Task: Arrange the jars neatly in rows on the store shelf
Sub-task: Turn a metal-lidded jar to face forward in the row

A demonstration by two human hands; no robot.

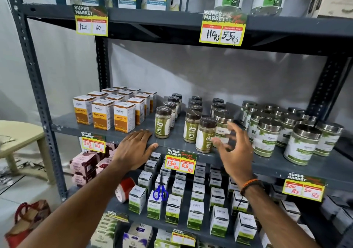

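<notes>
Brown-lidded jars of green powder stand in three rows running front to back on the grey middle shelf (118,136). The front jar of the left row (163,122) and of the middle row (192,126) stand upright. A third front jar (206,135) sits nearest the shelf edge, just left of my right hand (234,150), whose fingers are spread and blurred, touching nothing clearly. My left hand (133,148) rests flat on the shelf's front edge, holding nothing. Steel-lidded jars (267,137) with green labels crowd the right side.
Orange turmeric boxes (103,114) stand at the shelf's left. Yellow price tags (180,160) hang from the shelf edges. The shelf below holds white and green boxes (173,209), blue scissors (160,192) and a red tape roll (125,189). A beige table (21,133) stands left.
</notes>
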